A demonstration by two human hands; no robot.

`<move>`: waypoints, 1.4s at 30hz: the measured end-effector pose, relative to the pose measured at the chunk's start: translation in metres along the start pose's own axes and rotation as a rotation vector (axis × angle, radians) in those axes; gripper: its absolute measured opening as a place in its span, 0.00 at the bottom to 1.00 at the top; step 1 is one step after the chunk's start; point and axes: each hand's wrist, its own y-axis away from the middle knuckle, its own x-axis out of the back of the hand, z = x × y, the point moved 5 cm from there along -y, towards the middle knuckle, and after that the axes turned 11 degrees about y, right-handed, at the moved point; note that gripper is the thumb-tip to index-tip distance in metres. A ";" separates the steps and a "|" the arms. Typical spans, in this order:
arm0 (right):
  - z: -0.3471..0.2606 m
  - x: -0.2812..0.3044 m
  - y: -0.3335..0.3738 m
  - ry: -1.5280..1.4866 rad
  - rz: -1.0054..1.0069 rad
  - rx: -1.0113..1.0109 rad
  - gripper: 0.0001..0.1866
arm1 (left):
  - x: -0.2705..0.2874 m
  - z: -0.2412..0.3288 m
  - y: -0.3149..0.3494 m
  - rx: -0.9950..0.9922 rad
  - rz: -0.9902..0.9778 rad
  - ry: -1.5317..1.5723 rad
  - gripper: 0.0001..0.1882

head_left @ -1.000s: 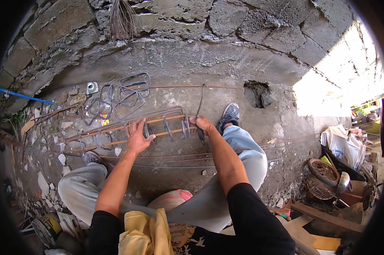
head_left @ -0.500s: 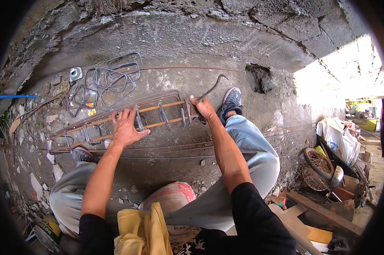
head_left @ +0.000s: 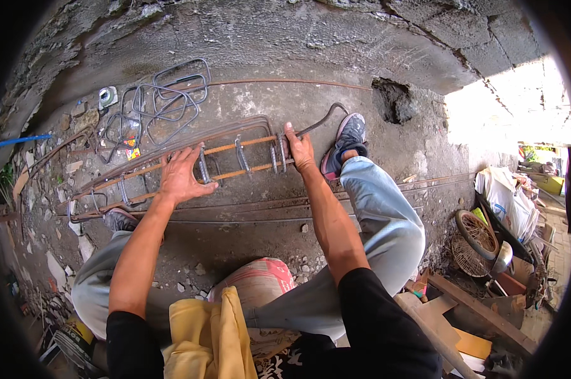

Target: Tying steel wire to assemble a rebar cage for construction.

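A narrow cage of rusty reinforcing bars [head_left: 242, 146] with grey stirrups [head_left: 242, 155] lies across the ground in front of me. My left hand [head_left: 183, 175] rests over its middle, fingers spread on the upper bar, thumb stretched toward the lower bar beside a stirrup. At the cage's right end, my right hand [head_left: 300, 148] is closed, thumb up, around a dark bent steel rod [head_left: 324, 118]. The rod's curved end sticks out to the upper right, near my shoe [head_left: 349, 136]. Part of the rod is hidden by the hand. An end stirrup touches or nearly touches that hand.
Loose bent stirrups [head_left: 179, 101] lie beyond the cage, near a tape measure [head_left: 108, 96]. Long thin bars [head_left: 254, 220] run along the ground. A rough wall with a hole [head_left: 393, 101] is ahead. Scrap, a wire basket [head_left: 470, 254] and timber [head_left: 481, 309] crowd the right.
The view has tilted slightly. My right hand has turned a little, and the rod's curved end has shifted slightly right and down relative to the ground. My left hand keeps its place on the cage.
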 end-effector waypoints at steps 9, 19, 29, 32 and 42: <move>0.102 0.061 -0.076 0.148 0.200 -0.150 0.35 | -0.006 0.039 -0.021 -0.158 0.074 0.018 0.57; 0.092 0.050 -0.035 0.832 -0.082 -0.152 0.25 | 0.000 0.014 -0.004 -0.078 0.098 -0.047 0.56; 0.012 0.007 -0.010 -0.242 -0.764 -0.130 0.27 | 0.011 -0.002 -0.003 -0.016 0.081 -0.037 0.56; 0.022 -0.001 -0.018 -0.172 -0.746 -0.170 0.24 | 0.006 -0.004 0.001 -0.008 0.066 -0.065 0.60; 0.039 -0.018 -0.042 0.328 -0.762 0.310 0.15 | -0.016 0.098 -0.010 -0.249 0.072 0.041 0.58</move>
